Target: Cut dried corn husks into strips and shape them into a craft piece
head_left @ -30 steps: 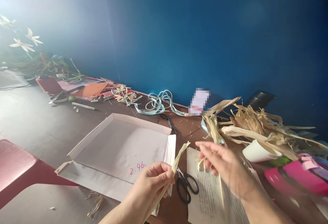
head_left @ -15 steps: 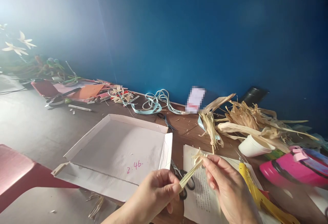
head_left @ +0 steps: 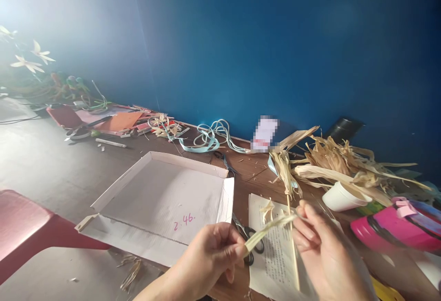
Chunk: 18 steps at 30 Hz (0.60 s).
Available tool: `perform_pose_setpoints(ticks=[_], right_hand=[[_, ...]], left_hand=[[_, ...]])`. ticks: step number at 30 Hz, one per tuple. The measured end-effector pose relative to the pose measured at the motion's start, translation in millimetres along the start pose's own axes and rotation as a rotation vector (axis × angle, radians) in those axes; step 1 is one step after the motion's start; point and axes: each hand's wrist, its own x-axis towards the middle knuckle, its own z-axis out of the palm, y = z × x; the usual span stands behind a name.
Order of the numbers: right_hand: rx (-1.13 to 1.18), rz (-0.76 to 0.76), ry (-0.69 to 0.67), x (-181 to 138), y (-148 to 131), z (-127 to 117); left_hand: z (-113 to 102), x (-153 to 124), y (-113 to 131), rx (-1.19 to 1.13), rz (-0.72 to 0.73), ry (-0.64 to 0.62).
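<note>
My left hand (head_left: 212,259) pinches the near end of a pale dried husk strip (head_left: 267,230). My right hand (head_left: 322,255) grips the strip's far end together with a thin wooden stick (head_left: 293,250) that runs upright past my fingers. Both hands hover above a printed paper sheet (head_left: 275,264) at the table's front. Black-handled scissors (head_left: 250,241) lie under the strip, between the sheet and a flat white cardboard box lid (head_left: 161,204) marked 2.46.
A pile of dried husks (head_left: 341,165) and a white cup (head_left: 341,196) sit at the right, beside a pink case (head_left: 396,227). Light blue ribbon (head_left: 210,138), small scissors (head_left: 223,161) and coloured paper (head_left: 120,121) lie along the blue wall. A pink stool (head_left: 24,227) stands at left.
My right hand moved back right and down, drawing the strip's far end out so it stretches between both hands. The stick now stands upright in my right hand. The yellow item is mostly hidden.
</note>
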Motion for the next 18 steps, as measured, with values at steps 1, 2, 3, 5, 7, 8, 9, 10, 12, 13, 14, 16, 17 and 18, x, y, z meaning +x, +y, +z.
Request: perform_pose_setpoints(ticks=[1,2,3,5,7,8,9,10,12,13,14,16,17,18], right_hand=[[-0.162,-0.081,-0.002,0.5,-0.1,-3.9],[-0.401,-0.127,-0.025,-0.4,0.6,-6.9],[-0.657,-0.125,-0.114,-2.7,2.1,-8.4],[-1.092,-0.193,-0.292,-9.9,7.3,-5.6],[-1.441,-0.253,-0.481,-17.1,13.2,4.0],[-1.562,-0.263,-0.554,-19.7,15.8,10.4],[-1.652,-0.271,-0.602,-21.4,17.8,17.2],[-1.715,-0.271,-0.632,-22.5,19.2,24.0],[-1.794,-0.271,-0.648,-23.5,20.2,36.0],[-1.822,-0.267,-0.644,-23.7,20.1,40.7],[-1.844,-0.259,-0.636,-23.7,19.8,44.3],[-1.843,-0.234,-0.624,-22.5,19.6,47.2],[-1.809,-0.205,-0.620,-20.7,20.0,46.3],[-1.747,-0.168,-0.619,-18.1,20.8,43.7]], left_hand=[[-4.4,-1.4,1.0,-0.018,0.003,0.036],[-9.1,-2.8,2.7,-0.030,0.010,0.081],[-13.8,-4.2,5.0,-0.039,0.017,0.129],[-21.4,-6.8,9.8,-0.046,0.028,0.194],[-25.0,-8.3,12.9,-0.054,0.035,0.198],[-25.3,-8.6,13.2,-0.056,0.034,0.188],[-24.9,-8.6,12.6,-0.058,0.032,0.175],[-24.0,-8.3,11.4,-0.058,0.029,0.164],[-22.0,-6.9,8.2,-0.058,0.026,0.160],[-21.2,-6.1,6.9,-0.060,0.024,0.167],[-20.6,-5.3,6.2,-0.064,0.020,0.179],[-19.7,-4.3,6.9,-0.070,0.009,0.210],[-19.3,-4.2,8.0,-0.074,0.006,0.222],[-18.8,-4.3,9.5,-0.080,0.005,0.228]])
